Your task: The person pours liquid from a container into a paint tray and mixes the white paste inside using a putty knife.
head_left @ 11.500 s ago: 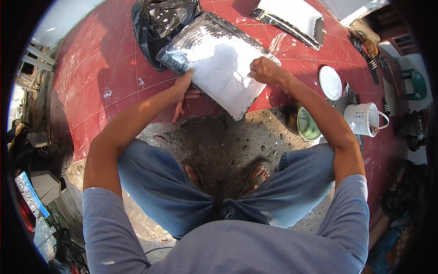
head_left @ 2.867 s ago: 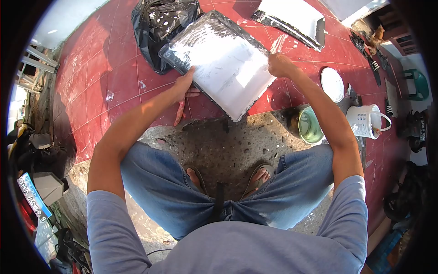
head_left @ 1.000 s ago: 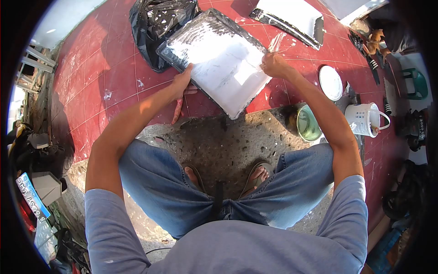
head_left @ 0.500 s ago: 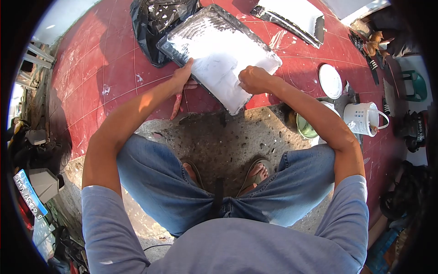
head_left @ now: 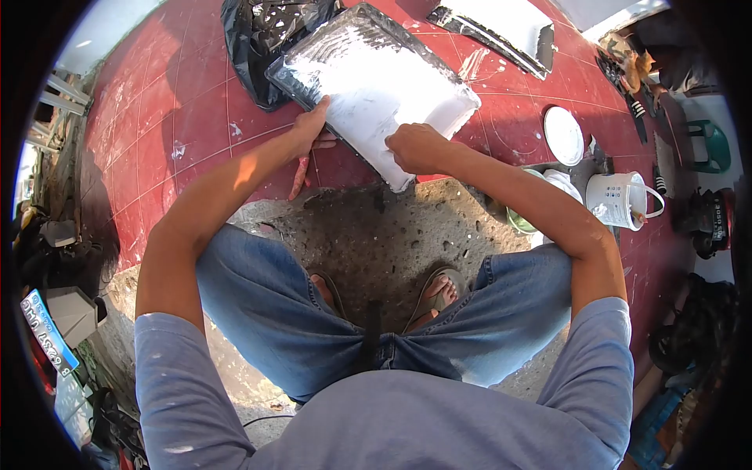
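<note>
A black paint tray (head_left: 294,83), coated with wet-looking white paint, is tilted over the red tiled floor. My left hand (head_left: 313,129) grips its left edge, thumb on top and fingers underneath. My right hand (head_left: 417,149) is closed in a fist over the near part of the painted surface; whatever it holds is hidden by the fingers. Below my left hand lies a slender reddish object (head_left: 298,178) with pale specks, its kind unclear.
A black plastic bag (head_left: 266,55) lies behind the tray. Another white-coated panel (head_left: 509,31) is at the far right. Nearby are a round white lid (head_left: 563,135), a white bucket (head_left: 617,200) and a greenish container (head_left: 518,221) partly behind my right forearm.
My right hand has moved left and slightly toward me across the painted surface, still closed. My left hand keeps its hold on the tray's edge.
</note>
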The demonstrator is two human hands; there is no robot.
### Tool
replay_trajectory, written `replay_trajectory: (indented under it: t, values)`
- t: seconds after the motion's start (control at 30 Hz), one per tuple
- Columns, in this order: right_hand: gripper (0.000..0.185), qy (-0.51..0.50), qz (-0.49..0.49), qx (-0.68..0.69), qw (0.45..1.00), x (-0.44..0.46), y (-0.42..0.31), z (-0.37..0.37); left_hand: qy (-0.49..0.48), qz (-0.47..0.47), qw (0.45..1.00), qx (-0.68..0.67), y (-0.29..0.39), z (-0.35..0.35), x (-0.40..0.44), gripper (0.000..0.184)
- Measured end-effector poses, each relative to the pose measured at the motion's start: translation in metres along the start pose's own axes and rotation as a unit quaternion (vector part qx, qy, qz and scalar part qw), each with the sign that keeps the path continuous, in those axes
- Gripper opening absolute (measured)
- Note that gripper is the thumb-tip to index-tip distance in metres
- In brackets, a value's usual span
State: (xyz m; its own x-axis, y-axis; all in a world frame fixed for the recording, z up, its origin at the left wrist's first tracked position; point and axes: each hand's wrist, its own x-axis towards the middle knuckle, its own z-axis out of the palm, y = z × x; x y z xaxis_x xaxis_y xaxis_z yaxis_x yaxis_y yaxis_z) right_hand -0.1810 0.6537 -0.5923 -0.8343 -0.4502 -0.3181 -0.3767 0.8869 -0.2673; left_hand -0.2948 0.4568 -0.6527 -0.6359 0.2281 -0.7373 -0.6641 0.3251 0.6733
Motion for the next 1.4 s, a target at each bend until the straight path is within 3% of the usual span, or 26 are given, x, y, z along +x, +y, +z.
replay_trajectory:
  t: [0.1, 0.23, 0.43, 0.47, 0.57, 0.7, 0.8, 0.9, 0.93, 1.0, 1.1, 1.2, 1.23, 1.27, 1.4]
  values:
    - [0.014, -0.042, -0.033, -0.014, 0.998, -0.001, 0.010, 0.012, -0.017, 0.003, 1.000, -0.007, -0.002, 0.000, 0.002, 0.058]
    - [0.016, -0.018, 0.063, -0.015, 0.998, -0.012, 0.031, -0.016, 0.033, 0.014, 0.999, -0.014, -0.002, 0.006, -0.002, 0.054]
    - [0.018, -0.010, -0.009, -0.011, 1.000, -0.014, 0.023, -0.001, 0.106, 0.035, 0.993, 0.032, 0.010, 0.011, 0.007, 0.052]
    - [0.019, -0.039, 0.024, -0.030, 0.998, -0.011, 0.034, -0.005, 0.116, 0.037, 0.992, 0.043, 0.012, 0.011, 0.010, 0.052]
    - [0.017, 0.020, 0.057, -0.092, 0.994, -0.013, 0.050, -0.008, 0.134, 0.043, 0.988, 0.058, 0.024, 0.013, 0.002, 0.054]
    - [0.017, 0.019, -0.009, -0.026, 0.999, -0.009, 0.021, 0.002, 0.154, 0.066, 0.984, 0.060, 0.026, 0.016, 0.005, 0.062]
    - [0.017, -0.021, -0.020, -0.021, 0.999, -0.008, 0.018, 0.008, 0.139, 0.062, 0.988, 0.040, 0.021, 0.013, 0.008, 0.069]
    - [0.017, 0.024, 0.037, -0.047, 0.998, -0.011, 0.031, -0.006, 0.097, 0.066, 0.993, 0.007, 0.019, 0.011, 0.002, 0.071]
    - [0.018, 0.051, -0.012, -0.058, 0.997, -0.009, 0.033, -0.001, 0.101, 0.067, 0.993, 0.006, 0.020, 0.013, -0.001, 0.070]
    - [0.014, 0.062, 0.006, 0.017, 0.998, -0.011, 0.013, -0.002, 0.106, 0.070, 0.992, -0.002, 0.019, 0.017, -0.013, 0.071]
    - [0.015, -0.027, -0.010, 0.026, 0.999, -0.006, 0.005, 0.001, 0.038, 0.063, 0.997, -0.015, 0.005, 0.009, 0.013, 0.098]
    - [0.014, -0.018, 0.046, 0.019, 0.999, -0.013, 0.024, -0.014, -0.008, 0.039, 0.999, -0.035, 0.003, 0.009, 0.019, 0.086]
    - [0.015, -0.014, 0.058, 0.013, 0.998, -0.013, 0.028, -0.014, 0.018, 0.057, 0.998, -0.030, 0.024, 0.023, -0.028, 0.077]
    - [0.015, -0.006, 0.059, 0.013, 0.998, -0.014, 0.024, -0.011, -0.022, 0.085, 0.994, -0.070, 0.012, 0.019, -0.010, 0.071]
    - [0.017, -0.009, 0.026, 0.046, 0.999, -0.011, 0.005, 0.011, 0.072, 0.095, 0.993, 0.011, 0.000, 0.017, 0.022, 0.071]
